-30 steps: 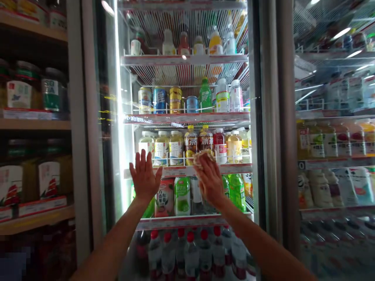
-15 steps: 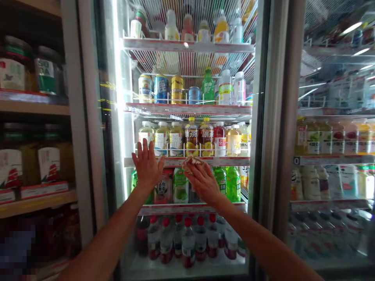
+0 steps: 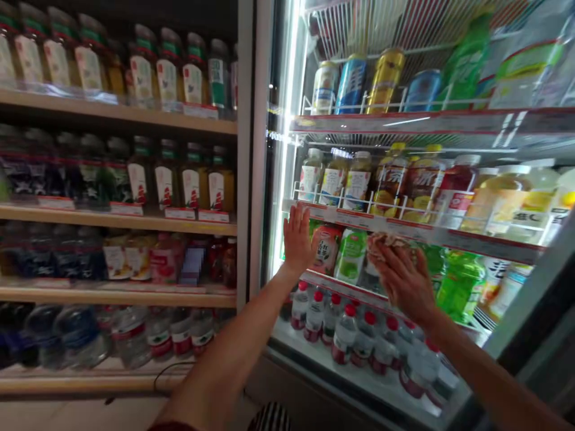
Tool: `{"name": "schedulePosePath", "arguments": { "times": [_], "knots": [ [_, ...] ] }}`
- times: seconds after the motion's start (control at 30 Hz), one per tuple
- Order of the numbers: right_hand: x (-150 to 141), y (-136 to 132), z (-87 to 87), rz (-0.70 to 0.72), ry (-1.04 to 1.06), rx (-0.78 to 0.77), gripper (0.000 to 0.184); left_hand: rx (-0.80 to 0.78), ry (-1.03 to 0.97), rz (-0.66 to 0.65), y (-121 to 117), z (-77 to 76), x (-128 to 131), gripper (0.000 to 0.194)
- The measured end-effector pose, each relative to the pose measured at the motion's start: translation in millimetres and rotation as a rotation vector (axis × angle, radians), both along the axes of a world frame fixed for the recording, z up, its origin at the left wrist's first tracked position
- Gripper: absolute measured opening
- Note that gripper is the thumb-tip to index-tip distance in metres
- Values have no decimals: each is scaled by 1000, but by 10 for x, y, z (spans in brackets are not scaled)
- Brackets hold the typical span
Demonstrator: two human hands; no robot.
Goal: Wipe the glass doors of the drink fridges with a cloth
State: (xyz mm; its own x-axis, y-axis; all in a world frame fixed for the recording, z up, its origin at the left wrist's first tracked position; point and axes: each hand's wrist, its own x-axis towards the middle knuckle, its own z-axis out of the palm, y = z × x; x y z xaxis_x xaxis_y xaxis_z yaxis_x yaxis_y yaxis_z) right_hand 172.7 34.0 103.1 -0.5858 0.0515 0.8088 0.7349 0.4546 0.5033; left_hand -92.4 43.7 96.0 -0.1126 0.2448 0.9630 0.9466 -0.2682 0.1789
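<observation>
My left hand (image 3: 297, 239) lies flat and open against the glass door (image 3: 287, 179) of a drinks cooler, fingers up. A little to its right, my right hand (image 3: 402, 278) presses a crumpled cloth (image 3: 381, 242) against the same glass, fingers bent over it. Behind the glass, near both hands, stand a pink-labelled bottle (image 3: 324, 248) and a green-labelled bottle (image 3: 351, 256) on a wire shelf.
Rows of tea and juice bottles (image 3: 390, 185) and cans (image 3: 354, 84) fill the cooler shelves; red-capped water bottles (image 3: 345, 332) stand at the bottom. To the left, wooden shelves (image 3: 117, 218) carry jars and bottles. A dark door frame (image 3: 525, 335) cuts across the lower right.
The view has swung left and down, bringing the wooden shelves into sight. Both hands stay on the glass; the right hand with the cloth has slid slightly lower.
</observation>
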Motion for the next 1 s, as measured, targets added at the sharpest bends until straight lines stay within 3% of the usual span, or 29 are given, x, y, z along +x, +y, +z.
{"name": "schedulePosePath", "arguments": {
  "times": [0.03,0.1,0.17,0.23,0.4,0.47,0.57,0.63,0.7,0.8,0.87,0.93,1.0],
  "knots": [
    [9,3,29,8,16,33,47,-12,19,-10,-21,4,-30,54],
    [105,28,217,8,237,140,48,-30,41,-33,-62,15,-72,53],
    [178,45,436,-37,503,146,49,-45,33,-51,-96,29,-76,53],
    [130,31,510,-53,572,117,50,-56,10,-59,-138,41,-41,53],
    [-101,-16,112,-17,67,34,43,-57,76,-119,-374,-93,109,46],
    [58,5,93,-39,124,76,43,-68,96,-151,-476,-248,151,44],
    [505,53,264,-89,384,176,48,-93,-28,-143,-538,-518,186,42],
    [756,60,261,-101,482,196,52,-146,-90,-122,-518,-663,206,45],
    [889,41,36,-101,522,194,57,-210,-84,-110,-479,-751,229,52],
    [966,8,-481,-74,412,235,67,-254,-62,-102,-434,-796,257,59],
    [1043,8,-641,-57,291,273,67,-260,-54,-97,-419,-803,259,61],
    [1158,24,-546,-48,296,287,62,-262,-38,-91,-408,-814,249,62],
    [1238,39,-323,-36,283,179,61,-252,-20,-83,-393,-832,232,62]
  ]
}}
